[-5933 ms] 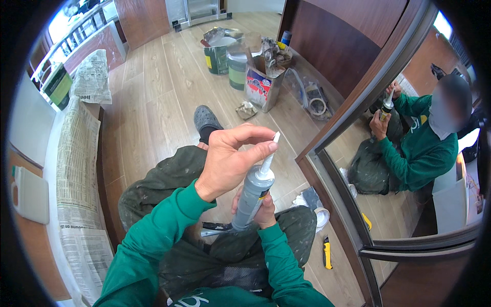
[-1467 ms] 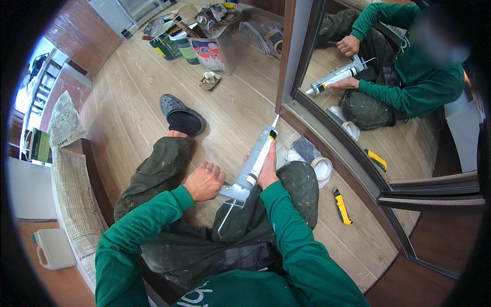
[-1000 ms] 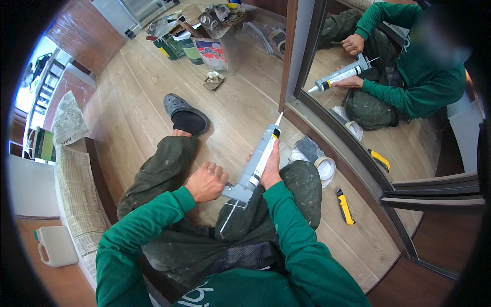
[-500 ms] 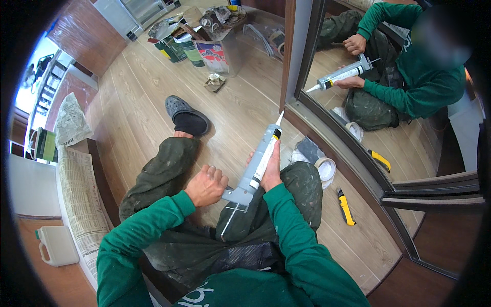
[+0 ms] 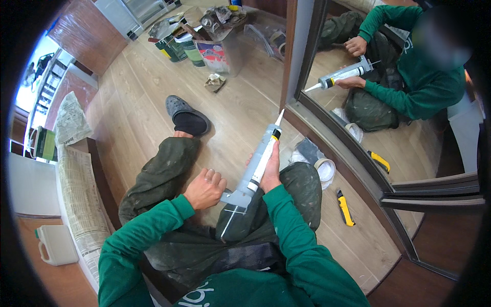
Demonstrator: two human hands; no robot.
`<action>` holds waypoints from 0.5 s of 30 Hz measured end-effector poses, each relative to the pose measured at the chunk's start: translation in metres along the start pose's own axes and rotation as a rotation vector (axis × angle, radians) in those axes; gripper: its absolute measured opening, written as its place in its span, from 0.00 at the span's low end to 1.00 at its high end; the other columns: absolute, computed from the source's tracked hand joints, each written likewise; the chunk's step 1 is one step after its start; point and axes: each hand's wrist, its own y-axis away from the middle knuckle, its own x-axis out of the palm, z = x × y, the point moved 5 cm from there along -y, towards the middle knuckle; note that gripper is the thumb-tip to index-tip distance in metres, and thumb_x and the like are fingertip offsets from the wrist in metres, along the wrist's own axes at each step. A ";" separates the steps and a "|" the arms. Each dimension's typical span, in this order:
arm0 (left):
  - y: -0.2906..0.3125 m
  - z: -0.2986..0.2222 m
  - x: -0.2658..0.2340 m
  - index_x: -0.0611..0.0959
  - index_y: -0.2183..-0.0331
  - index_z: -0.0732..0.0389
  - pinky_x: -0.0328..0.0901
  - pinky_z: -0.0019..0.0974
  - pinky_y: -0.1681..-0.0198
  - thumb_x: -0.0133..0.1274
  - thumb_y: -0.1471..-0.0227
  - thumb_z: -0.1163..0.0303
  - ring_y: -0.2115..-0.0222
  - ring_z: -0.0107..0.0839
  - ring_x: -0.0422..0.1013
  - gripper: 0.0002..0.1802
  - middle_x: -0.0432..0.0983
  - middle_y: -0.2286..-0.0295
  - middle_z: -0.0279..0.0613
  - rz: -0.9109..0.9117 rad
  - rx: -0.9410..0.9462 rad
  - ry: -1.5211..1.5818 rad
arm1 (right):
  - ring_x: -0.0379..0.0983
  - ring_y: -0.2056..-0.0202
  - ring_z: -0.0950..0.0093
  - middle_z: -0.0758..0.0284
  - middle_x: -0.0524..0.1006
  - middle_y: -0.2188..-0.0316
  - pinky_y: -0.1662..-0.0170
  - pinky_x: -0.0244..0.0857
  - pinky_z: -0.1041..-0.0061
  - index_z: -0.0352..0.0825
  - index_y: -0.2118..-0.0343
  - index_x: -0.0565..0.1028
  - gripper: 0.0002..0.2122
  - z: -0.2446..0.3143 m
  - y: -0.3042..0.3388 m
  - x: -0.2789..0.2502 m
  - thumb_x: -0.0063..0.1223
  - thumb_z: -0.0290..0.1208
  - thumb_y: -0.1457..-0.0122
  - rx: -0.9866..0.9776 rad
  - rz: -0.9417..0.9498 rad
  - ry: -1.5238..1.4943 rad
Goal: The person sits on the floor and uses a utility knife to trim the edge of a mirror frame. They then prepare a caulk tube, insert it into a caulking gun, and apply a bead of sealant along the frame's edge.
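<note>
A caulking gun (image 5: 239,198) loaded with a white-labelled sealant cartridge (image 5: 262,162) lies slanted above my lap. Its white nozzle (image 5: 280,118) points away from me, toward the foot of the mirror frame. My right hand (image 5: 271,166) cups the barrel from below and the right side. At the rear, my left hand (image 5: 205,189) is closed in a fist at the gun's handle and trigger; its fingers hide most of that part. The thin hooked plunger rod (image 5: 229,226) sticks out behind, over my trousers.
A mirrored door (image 5: 378,102) in a dark frame runs along my right. Beside my knee lie a roll of masking tape (image 5: 325,171) and a yellow cutter knife (image 5: 345,207). Paint tins (image 5: 193,54) stand ahead. Newspaper (image 5: 79,194) covers a ledge on the left, near a white jug (image 5: 57,245).
My left hand has shifted very slightly toward me at the handle. The gun and my right hand are almost where they were.
</note>
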 end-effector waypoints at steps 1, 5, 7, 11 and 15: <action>0.001 -0.001 0.003 0.73 0.74 0.60 0.62 0.43 0.64 0.53 0.58 0.66 0.70 0.41 0.69 0.09 0.69 0.74 0.43 0.009 -0.020 0.026 | 0.72 0.78 0.64 0.61 0.74 0.78 0.73 0.70 0.64 0.37 0.65 0.71 0.36 0.000 0.000 0.000 0.38 0.75 0.45 -0.004 -0.011 -0.009; 0.007 -0.012 0.010 0.73 0.74 0.60 0.64 0.44 0.58 0.55 0.60 0.67 0.67 0.42 0.70 0.10 0.70 0.72 0.45 -0.031 -0.040 0.142 | 0.73 0.77 0.64 0.60 0.74 0.77 0.72 0.70 0.63 0.36 0.63 0.72 0.32 0.000 0.011 -0.005 0.39 0.68 0.41 -0.012 -0.054 0.023; 0.013 -0.018 0.010 0.74 0.71 0.61 0.64 0.47 0.53 0.58 0.66 0.68 0.65 0.45 0.70 0.15 0.70 0.71 0.46 -0.103 -0.051 0.193 | 0.73 0.77 0.63 0.59 0.75 0.76 0.70 0.71 0.62 0.36 0.62 0.72 0.30 0.000 0.018 -0.005 0.39 0.65 0.40 -0.026 -0.059 0.065; 0.028 -0.024 0.012 0.75 0.66 0.63 0.64 0.49 0.51 0.60 0.70 0.72 0.63 0.49 0.70 0.22 0.70 0.69 0.49 -0.136 -0.140 0.435 | 0.76 0.74 0.62 0.57 0.76 0.74 0.68 0.74 0.58 0.34 0.60 0.72 0.26 -0.003 0.031 -0.004 0.41 0.58 0.38 -0.030 -0.125 0.159; 0.039 -0.031 0.018 0.75 0.62 0.64 0.66 0.47 0.53 0.61 0.70 0.74 0.60 0.51 0.69 0.26 0.70 0.66 0.50 -0.185 -0.237 0.753 | 0.78 0.73 0.62 0.57 0.77 0.73 0.66 0.76 0.58 0.32 0.58 0.70 0.23 -0.006 0.042 -0.003 0.46 0.53 0.38 -0.051 -0.159 0.322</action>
